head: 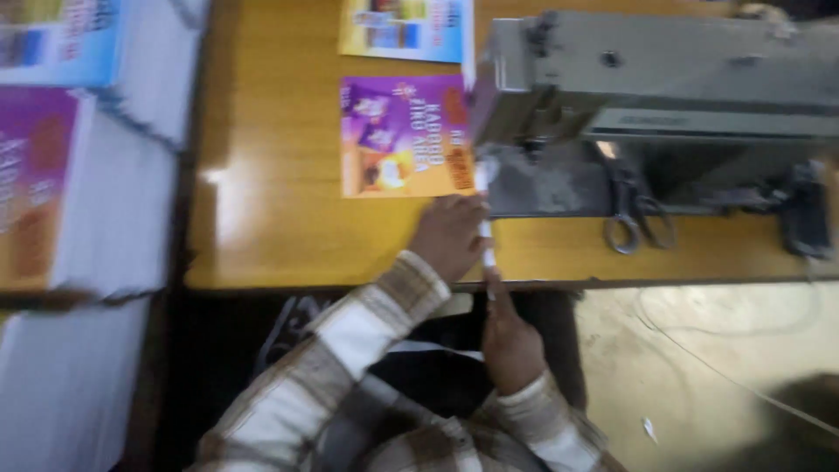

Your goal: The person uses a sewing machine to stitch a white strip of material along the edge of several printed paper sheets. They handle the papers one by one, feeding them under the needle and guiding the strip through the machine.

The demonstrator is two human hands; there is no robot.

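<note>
Strip, white, narrow, between both hands

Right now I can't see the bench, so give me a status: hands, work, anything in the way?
Left hand and right hand grip a white strip at the sewing machine. Purple sheet beside it. Scissors lie clear.

2 hands; 1 sewing machine; 1 scissors; 2 printed sheets on table; 3 stacks.
</note>
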